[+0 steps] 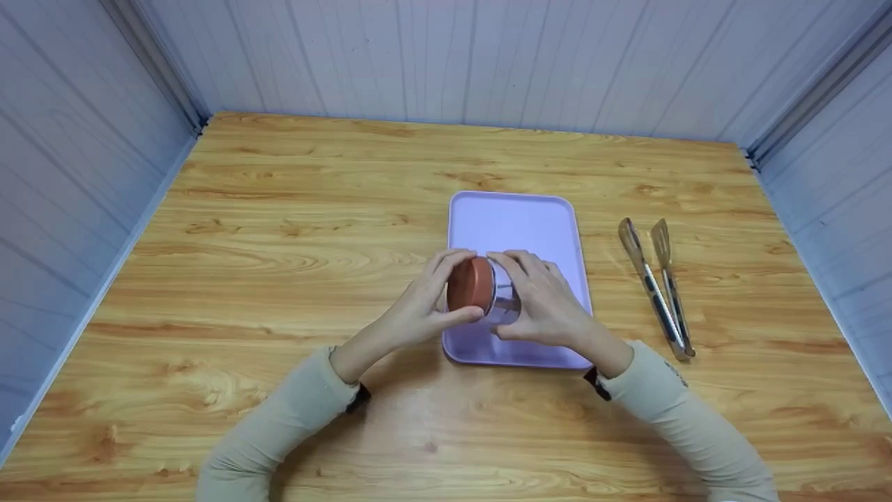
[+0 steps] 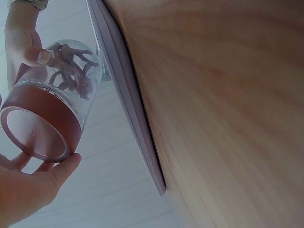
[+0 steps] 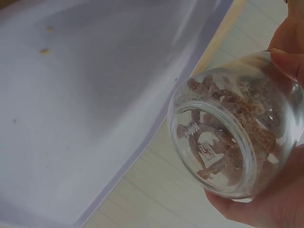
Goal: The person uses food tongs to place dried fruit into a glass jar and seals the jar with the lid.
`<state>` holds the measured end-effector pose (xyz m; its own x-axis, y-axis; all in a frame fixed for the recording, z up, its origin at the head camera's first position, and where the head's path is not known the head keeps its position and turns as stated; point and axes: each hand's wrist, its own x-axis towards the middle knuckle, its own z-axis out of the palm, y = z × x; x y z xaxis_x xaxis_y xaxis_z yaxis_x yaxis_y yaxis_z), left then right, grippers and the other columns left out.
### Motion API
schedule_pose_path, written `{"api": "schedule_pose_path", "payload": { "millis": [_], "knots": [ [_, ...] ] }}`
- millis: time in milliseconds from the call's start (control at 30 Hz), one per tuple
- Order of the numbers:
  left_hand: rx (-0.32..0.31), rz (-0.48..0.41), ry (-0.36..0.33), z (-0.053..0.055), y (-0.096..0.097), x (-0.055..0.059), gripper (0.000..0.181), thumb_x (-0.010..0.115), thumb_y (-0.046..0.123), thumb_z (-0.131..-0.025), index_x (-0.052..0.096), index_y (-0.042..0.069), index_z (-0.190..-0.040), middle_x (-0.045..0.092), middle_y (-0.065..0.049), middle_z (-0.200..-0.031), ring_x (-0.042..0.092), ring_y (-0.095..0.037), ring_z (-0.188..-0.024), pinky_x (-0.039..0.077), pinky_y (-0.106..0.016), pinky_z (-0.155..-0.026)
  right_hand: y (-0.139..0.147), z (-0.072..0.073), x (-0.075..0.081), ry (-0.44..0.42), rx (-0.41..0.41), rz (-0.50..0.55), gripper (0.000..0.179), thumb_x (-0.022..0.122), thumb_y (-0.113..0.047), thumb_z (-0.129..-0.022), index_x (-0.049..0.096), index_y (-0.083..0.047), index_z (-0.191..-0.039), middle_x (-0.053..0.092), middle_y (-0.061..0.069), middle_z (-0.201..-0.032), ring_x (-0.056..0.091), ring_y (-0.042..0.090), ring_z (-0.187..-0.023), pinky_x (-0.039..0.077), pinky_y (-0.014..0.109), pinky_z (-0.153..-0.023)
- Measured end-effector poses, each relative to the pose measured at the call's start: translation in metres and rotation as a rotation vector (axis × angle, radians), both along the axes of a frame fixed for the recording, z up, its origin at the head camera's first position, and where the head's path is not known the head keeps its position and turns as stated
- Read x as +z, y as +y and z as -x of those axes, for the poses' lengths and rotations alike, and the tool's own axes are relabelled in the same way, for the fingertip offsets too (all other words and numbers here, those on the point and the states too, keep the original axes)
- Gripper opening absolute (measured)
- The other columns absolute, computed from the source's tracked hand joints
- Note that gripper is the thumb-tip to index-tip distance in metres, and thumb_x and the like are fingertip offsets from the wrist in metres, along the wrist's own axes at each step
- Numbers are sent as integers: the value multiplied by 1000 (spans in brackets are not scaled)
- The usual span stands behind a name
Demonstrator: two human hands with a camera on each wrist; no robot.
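Note:
A clear jar (image 3: 259,152) with a reddish-brown lid (image 1: 470,284) is tipped on its side above the lilac tray (image 1: 512,219). My left hand (image 1: 421,303) grips the lid, thumb and fingers around its rim. From the other end, my right hand (image 1: 547,307) holds the body of the jar. Brown, twisted dried strips (image 2: 73,71) show through the clear wall in the left wrist view. The lid sits on the jar's mouth there. In the right wrist view, the jar's round base faces the camera.
Metal tongs (image 1: 658,296) with dark grips lie spread on the wooden table (image 1: 293,209), right of the tray. A few small yellowish crumbs (image 3: 44,51) are scattered on the tray. Pale panelled walls (image 1: 432,63) enclose the table at the back and both sides.

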<state>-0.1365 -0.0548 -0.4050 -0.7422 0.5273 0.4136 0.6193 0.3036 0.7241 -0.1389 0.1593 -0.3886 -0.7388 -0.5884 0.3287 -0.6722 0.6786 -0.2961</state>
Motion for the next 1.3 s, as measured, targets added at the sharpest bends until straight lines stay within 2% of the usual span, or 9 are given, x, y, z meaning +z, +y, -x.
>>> {"api": "schedule_pose_path", "payload": {
  "millis": [233,433,533,667,833,967,1100,1200,1300],
  "knots": [
    [-34,-52,-5,2,-1,-2,74,68,34,-76,31,5,-132,35,-8,-128,38,-12,-112,38,-26,-89,0,0,-1,16,1,-1,90,75,-41,-53,38,-13,-130,43,7,-118,43,20,-103,34,43,-80],
    [29,36,-52,1,-3,0,74,65,45,-74,32,18,-135,33,-4,-131,42,-16,-110,43,-34,-84,1,1,-1,12,5,4,92,75,-41,-52,37,-11,-130,43,9,-118,43,22,-103,33,44,-82],
    [30,54,-45,1,-5,0,74,65,46,-74,32,21,-136,36,-3,-130,43,-17,-109,44,-37,-82,1,1,-1,9,7,8,92,75,-42,-52,37,-11,-130,43,9,-118,43,22,-103,33,44,-82],
    [23,85,16,1,-6,1,76,66,45,-74,31,19,-136,35,-2,-133,39,-17,-115,39,-36,-88,1,1,0,3,6,5,92,75,-42,-53,37,-12,-131,42,8,-119,42,21,-104,32,44,-83],
    [48,191,103,0,-7,2,85,67,45,-72,24,15,-139,34,-4,-136,33,-14,-120,31,-31,-95,2,2,0,6,6,1,92,75,-43,-53,36,-13,-131,42,8,-120,42,22,-104,32,44,-82],
    [43,247,167,0,-8,3,87,71,39,-72,22,16,-140,31,-3,-138,32,-13,-121,33,-31,-94,2,1,0,6,11,10,91,75,-42,-54,36,-13,-131,42,8,-119,43,22,-104,32,45,-82],
    [39,268,231,0,-9,3,85,74,33,-70,24,18,-138,29,-6,-138,38,-17,-116,41,-32,-86,3,1,0,2,13,16,91,75,-42,-54,36,-12,-131,42,8,-119,43,22,-104,33,46,-82],
    [34,260,243,0,-9,2,85,74,33,-71,24,18,-138,29,-8,-137,41,-19,-113,43,-34,-83,3,1,0,2,14,16,91,75,-43,-54,37,-12,-131,42,8,-119,43,22,-104,33,47,-82],
    [22,220,199,0,-9,2,85,69,38,-74,20,15,-139,28,-8,-137,37,-21,-117,38,-37,-89,3,1,1,2,14,13,91,74,-43,-54,36,-11,-131,42,8,-119,43,23,-104,32,46,-83]
  ]
}}
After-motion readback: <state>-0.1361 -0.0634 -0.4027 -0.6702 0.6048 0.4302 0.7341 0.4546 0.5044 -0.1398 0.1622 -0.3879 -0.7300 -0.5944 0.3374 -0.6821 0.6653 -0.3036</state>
